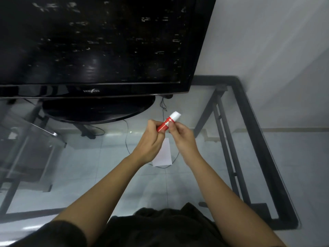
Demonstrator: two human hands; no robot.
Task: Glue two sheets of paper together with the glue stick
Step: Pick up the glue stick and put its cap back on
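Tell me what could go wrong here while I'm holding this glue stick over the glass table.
1. Both the left hand and right hand grip the glue stick in mid-air, so a pulled cap or the stick itself might drop onto the glass table.
2. The paper lies loose and unheld below, so it may slide on the smooth glass once glue is rubbed on.
3. Only one sheet shows clearly; a second may be missing.

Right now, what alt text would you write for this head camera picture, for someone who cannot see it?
Two bare hands, left hand and right hand, hold a red glue stick with a white cap above a white sheet of paper lying on a glass table with a black frame. A black flat-screen television stands at the table's far side.
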